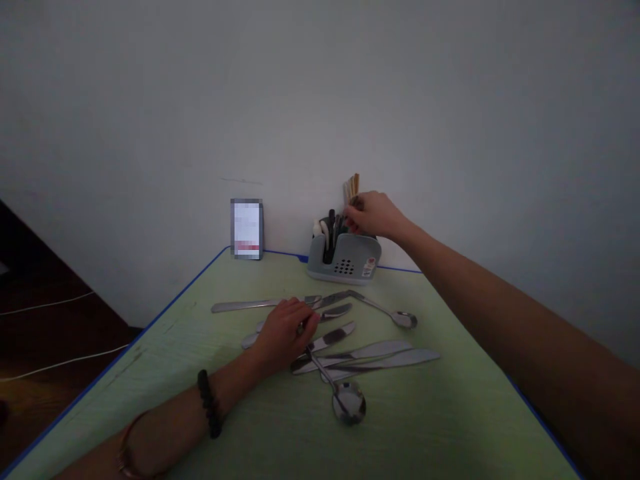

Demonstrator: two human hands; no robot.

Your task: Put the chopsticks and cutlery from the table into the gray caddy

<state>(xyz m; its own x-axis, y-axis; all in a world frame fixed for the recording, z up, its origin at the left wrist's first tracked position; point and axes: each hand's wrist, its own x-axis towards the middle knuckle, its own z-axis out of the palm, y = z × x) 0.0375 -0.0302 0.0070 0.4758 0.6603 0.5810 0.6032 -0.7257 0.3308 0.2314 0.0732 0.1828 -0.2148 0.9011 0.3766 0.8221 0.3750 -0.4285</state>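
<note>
My left hand (285,333) rests on the green table (440,427), fingers curled over the handle of a metal spoon (349,402) whose bowl lies toward me. Around it lie several table knives (380,355) and a second spoon (403,319). My right hand (373,215) reaches to the grey cutlery holder (345,260) at the back by the wall, fingers pinched on an item in it, right by wooden chopsticks (351,188) and dark-handled utensils standing inside. What the right fingers hold is hard to make out.
A small white card (247,229) leans against the wall left of the holder. The table has a blue edge (165,310). On the dark floor to the left run white cables (55,367).
</note>
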